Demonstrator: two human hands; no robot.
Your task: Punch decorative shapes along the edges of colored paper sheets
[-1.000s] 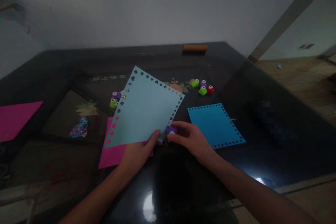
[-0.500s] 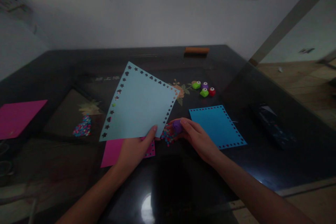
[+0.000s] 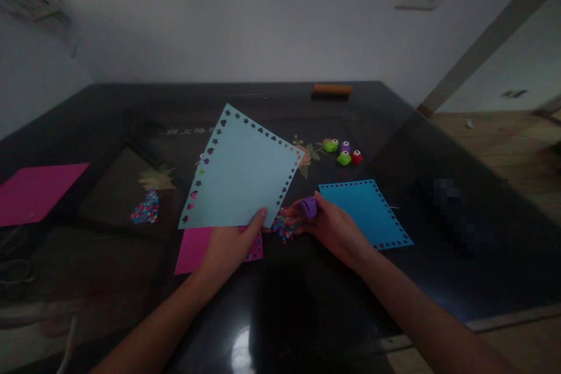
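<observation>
My left hand (image 3: 236, 242) grips a light blue sheet of paper (image 3: 245, 172) by its lower corner, thumb on top. Small star, heart and flower holes run along the sheet's edges. In my right hand (image 3: 337, 225) is a purple craft punch (image 3: 308, 207), held between thumb and fingers just right of the sheet and apart from it. Under that hand lies a small heap of colourful paper bits (image 3: 284, 229). A pink sheet (image 3: 193, 250) with a punched edge lies partly hidden beneath the left hand and the light blue sheet.
Right of my hands lies a blue sheet with a punched border (image 3: 357, 210). Several green, purple and red punches (image 3: 344, 158) stand behind it. Another pink sheet (image 3: 41, 193) and more paper bits (image 3: 146, 208) are at left. A brown roll (image 3: 333, 89) lies by the wall.
My right hand has turned the purple punch and moved it slightly right, away from the light blue sheet. The view has shifted a little.
</observation>
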